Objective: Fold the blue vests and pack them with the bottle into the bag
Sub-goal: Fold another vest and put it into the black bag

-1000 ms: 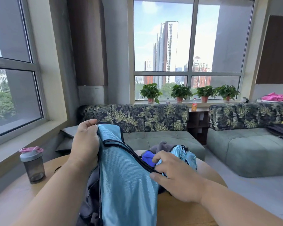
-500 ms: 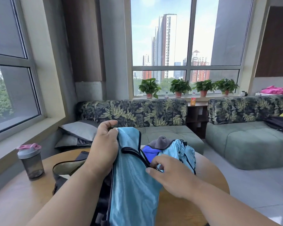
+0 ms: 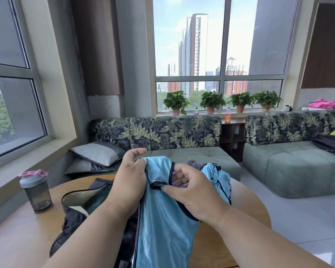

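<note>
- Round wooden table (image 3: 248, 215), light brown top.
- Standing upright near its left edge: dark translucent shaker bottle (image 3: 36, 190) with grey lid and pink flip cap.
- Lying open at centre-left: dark bag (image 3: 79, 207) with pale lining showing.
- Heaped at the far side: crumpled blue vests (image 3: 219, 178) with some grey cloth.

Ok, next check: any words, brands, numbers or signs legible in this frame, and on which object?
No text can be read anywhere.
Orange drink bottle on the sill: has a label, too small and blurred.
Small clear bottle between the plants: label unreadable.
Shaker bottle on the table: no print visible.
Blue vest in both hands: no print visible.
</note>
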Demonstrator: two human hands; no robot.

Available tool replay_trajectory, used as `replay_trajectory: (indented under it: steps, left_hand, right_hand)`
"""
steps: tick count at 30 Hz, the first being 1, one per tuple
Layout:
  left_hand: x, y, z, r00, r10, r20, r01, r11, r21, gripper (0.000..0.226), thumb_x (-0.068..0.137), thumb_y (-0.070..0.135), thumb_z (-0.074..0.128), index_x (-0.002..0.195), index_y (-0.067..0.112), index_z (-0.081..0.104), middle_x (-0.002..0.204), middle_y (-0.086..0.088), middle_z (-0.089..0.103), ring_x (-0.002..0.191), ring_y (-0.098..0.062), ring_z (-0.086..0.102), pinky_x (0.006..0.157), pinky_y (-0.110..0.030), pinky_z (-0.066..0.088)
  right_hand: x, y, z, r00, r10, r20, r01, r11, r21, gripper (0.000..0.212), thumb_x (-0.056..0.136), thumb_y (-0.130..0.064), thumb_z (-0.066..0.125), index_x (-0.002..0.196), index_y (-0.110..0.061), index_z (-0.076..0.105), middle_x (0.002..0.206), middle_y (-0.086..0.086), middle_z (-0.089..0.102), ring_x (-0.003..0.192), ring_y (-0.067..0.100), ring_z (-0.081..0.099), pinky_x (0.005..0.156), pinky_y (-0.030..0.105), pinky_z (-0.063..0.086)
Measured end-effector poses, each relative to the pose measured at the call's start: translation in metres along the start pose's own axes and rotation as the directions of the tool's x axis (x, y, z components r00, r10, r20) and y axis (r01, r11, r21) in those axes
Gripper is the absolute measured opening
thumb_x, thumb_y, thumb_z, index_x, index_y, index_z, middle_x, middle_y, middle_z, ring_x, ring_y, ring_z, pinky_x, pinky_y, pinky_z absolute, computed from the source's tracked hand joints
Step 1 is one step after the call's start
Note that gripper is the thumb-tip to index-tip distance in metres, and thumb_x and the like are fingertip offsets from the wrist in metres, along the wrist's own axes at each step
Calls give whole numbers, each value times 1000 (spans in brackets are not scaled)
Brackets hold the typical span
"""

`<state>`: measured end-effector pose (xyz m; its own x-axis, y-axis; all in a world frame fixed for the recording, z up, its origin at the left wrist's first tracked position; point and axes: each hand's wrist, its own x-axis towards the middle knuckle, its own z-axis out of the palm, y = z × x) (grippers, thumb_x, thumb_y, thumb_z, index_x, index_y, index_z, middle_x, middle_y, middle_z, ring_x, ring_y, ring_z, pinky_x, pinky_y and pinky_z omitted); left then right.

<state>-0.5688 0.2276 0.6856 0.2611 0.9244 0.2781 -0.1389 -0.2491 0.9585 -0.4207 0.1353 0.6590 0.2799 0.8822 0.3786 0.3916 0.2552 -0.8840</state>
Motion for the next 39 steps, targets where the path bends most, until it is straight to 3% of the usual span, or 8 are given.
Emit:
replay_trajectory:
  steps: [7,13,16,21,26,29,33,39]
  left_hand:
    - [-3,0,-2,1000,0,10,0,1000,2,27,106,15,46,117,33,63,89,-7,59,78,-22,48,71,-41,42]
    - [-8,3,-7,999,32,16,-32,999,-14,30,107,17,46,115,35,67,87,-1,63,75,-12,54,66,-25,47]
    - [-11,4,-9,999,19,45,-18,999,-36,30,107,16,46,114,35,69,85,1,66,77,-12,57,69,-25,50]
    - [-14,3,-12,996,25,87,-22,999,-34,28,107,16,47,111,32,70,89,6,74,79,-9,64,77,-30,51]
    - [-19,-1,-14,997,52,62,-54,998,31,26,107,20,51,117,39,66,80,12,73,72,-4,63,71,-24,50]
    - [-27,-12,-12,992,-24,123,38,993,-109,32,101,19,64,127,37,62,98,1,77,89,-13,69,84,-34,53]
    - [-38,-36,-7,969,-62,239,127,955,-267,50,92,4,71,138,13,56,127,-9,75,115,-27,72,90,-38,58]
    - [-48,-42,-9,914,-264,309,366,865,-343,23,100,11,62,117,-2,72,116,-26,75,95,-34,77,73,-37,64]
  right_hand:
    - [3,-1,9,996,-46,-74,50,997,52,4,92,-23,79,92,-20,76,80,0,71,74,7,59,73,27,49]
    - [10,-5,11,990,132,-46,-113,948,299,24,99,-39,67,99,-18,78,100,16,77,89,35,70,84,49,55]
    - [12,-8,10,985,163,-46,-132,910,394,19,104,-27,64,100,-13,77,105,20,76,93,31,72,86,44,56]
    - [14,-12,4,984,175,-1,-153,859,489,21,105,-12,58,94,-10,76,89,4,78,77,11,72,67,20,55]
    - [16,-12,4,979,204,13,-178,820,544,22,103,-14,64,91,-15,82,103,19,79,93,30,74,90,46,58]
    - [15,-11,4,976,217,-9,-175,811,558,18,102,-15,66,94,-8,80,105,25,77,95,36,73,95,55,57]
    - [15,-8,5,977,208,-43,-157,842,516,17,101,-14,66,93,-8,80,101,22,78,89,32,74,90,52,59]
    - [17,-3,2,979,196,-48,-152,872,466,14,101,-19,70,95,-9,77,98,17,79,87,28,74,87,47,59]
